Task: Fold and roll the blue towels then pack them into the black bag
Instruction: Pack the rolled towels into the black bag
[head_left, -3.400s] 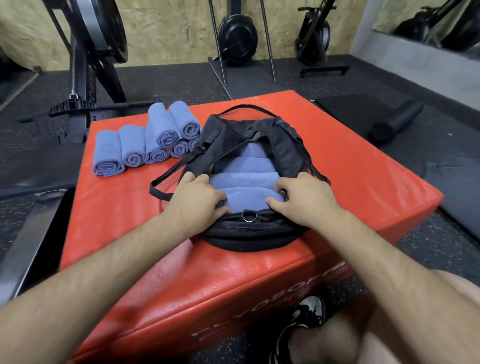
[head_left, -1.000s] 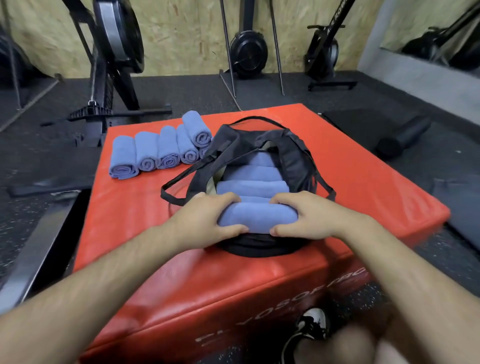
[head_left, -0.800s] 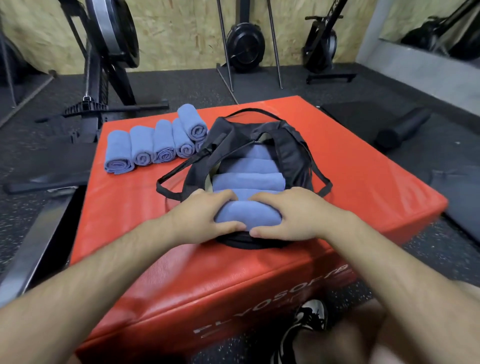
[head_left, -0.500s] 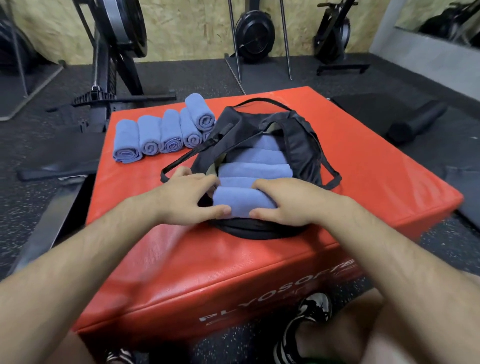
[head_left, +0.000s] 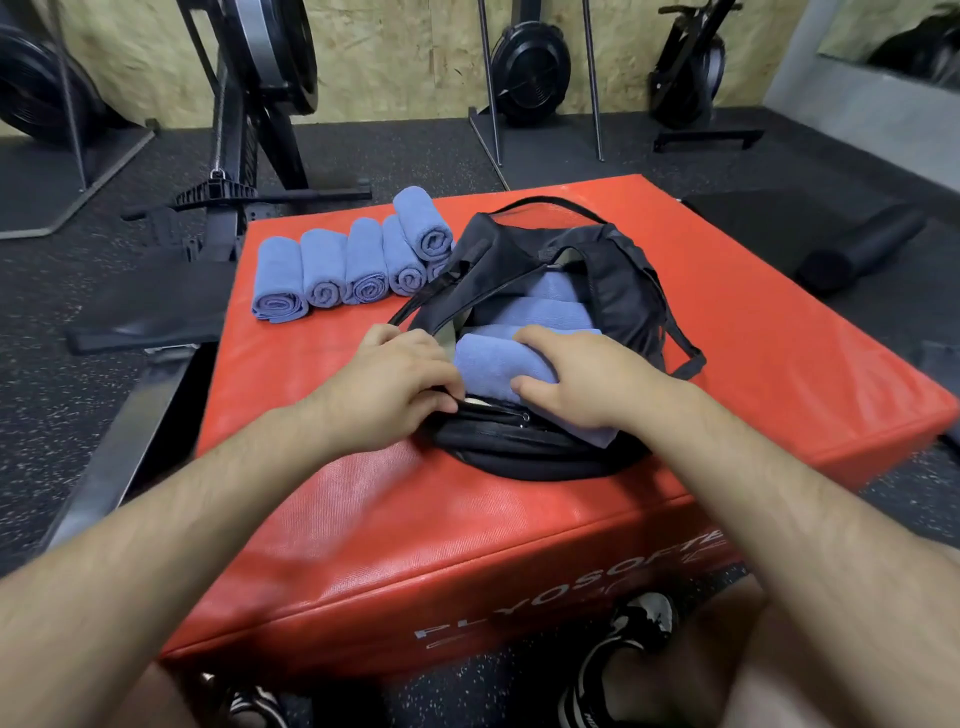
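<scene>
Red plyo box (head_left: 779, 338): right grip (head_left: 587, 384) is clasping rolled towel (head_left: 493, 364), left grip (head_left: 384, 384) unclear; overhanging right end is probably needing tucking into black bag (head_left: 613, 280).

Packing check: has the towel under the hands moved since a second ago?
Yes. The towel slid right along the bag; its right end now overhangs the front rim.

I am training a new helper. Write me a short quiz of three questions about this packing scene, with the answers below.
1. True or false: the black bag stands on the floor.
2. The rolled towels outside the bag lie: A) on the person's left of it; B) on the person's right of it; C) under it.
3. What does the right hand grip?
Key: 1 false, it lies on the red box; 2 A; 3 the blue towel at the bag's near end.
</scene>
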